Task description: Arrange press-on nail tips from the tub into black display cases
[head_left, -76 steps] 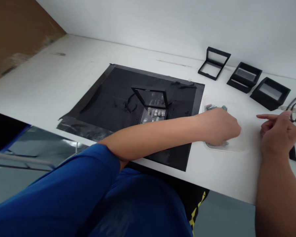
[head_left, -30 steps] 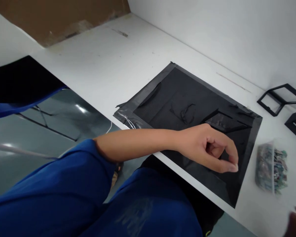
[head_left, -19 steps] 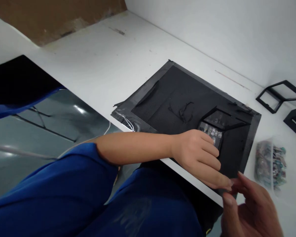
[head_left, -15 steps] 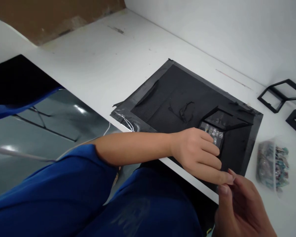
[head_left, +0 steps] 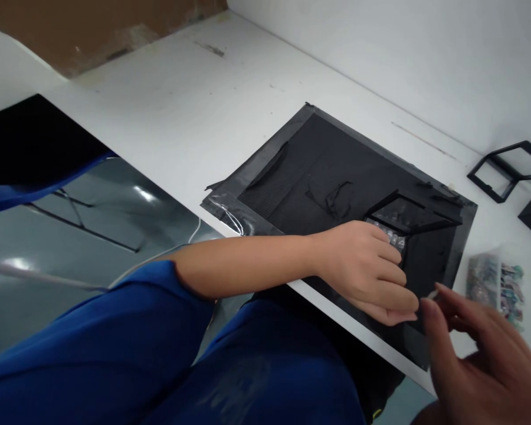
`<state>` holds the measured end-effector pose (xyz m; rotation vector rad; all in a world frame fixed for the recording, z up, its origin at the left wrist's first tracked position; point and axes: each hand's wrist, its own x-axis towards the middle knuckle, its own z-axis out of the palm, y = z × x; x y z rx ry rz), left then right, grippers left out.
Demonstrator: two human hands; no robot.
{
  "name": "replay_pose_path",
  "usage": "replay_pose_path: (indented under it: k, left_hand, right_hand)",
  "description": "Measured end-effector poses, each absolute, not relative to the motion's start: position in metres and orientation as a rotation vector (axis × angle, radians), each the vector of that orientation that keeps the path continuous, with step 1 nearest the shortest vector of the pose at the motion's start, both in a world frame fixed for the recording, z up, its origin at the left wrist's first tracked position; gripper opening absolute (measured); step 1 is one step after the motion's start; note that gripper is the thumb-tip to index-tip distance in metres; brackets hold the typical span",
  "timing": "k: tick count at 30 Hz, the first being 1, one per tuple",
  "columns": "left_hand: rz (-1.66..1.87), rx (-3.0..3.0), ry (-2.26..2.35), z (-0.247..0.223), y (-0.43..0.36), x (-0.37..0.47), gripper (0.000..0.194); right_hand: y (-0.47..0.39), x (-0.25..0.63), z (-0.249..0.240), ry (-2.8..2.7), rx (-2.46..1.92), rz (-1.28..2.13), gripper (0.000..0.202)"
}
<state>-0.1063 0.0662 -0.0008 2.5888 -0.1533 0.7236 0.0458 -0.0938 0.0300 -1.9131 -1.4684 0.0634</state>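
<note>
My left hand (head_left: 365,268) reaches in over the black mat (head_left: 287,177), back up, its fingers curled inward and the thumb tucked below. Whatever may be inside it is hidden. Close to its fingertips, my right hand (head_left: 487,360) pinches thumb against forefinger. A tiny pale piece (head_left: 431,294) shows between those tips, too small to name. Partly behind my left hand lies a hinged black frame (head_left: 418,215) with a clear window, tilted open. Small shiny pieces (head_left: 396,239) sit in rows in its base.
A clear plastic tub (head_left: 484,277) of small colourful wrapped-looking pieces stands to the right. More black frames (head_left: 498,174) rest near the white wall. Black scraps (head_left: 336,198) lie on the mat. A blue chair (head_left: 48,180) is at the left, beyond the white table's edge.
My right hand has come away from the left fingertips, moving right and slightly up, a tiny piece in its pinch. My left fingers have curled in more.
</note>
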Motion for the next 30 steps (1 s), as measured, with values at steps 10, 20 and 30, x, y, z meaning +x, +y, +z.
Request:
replay_pose_path:
  k: [10, 20, 30]
  left_hand:
    - [0.765, 2.532, -0.28, -0.008, 0.056, -0.097, 0.044]
    - [0.596, 2.454, -0.293, -0.008, 0.051, -0.097, 0.045]
    - [0.535, 2.486, -0.439, -0.025, 0.034, -0.093, 0.041]
  right_hand:
    - [-0.047, 0.085, 0.014, -2.092, -2.016, -0.075, 0.043]
    - [-0.051, 0.075, 0.007, -2.046, -2.237, -0.027, 0.032]
    - [-0.046, 0.077, 0.002, -1.904, -2.215, 0.217, 0.036]
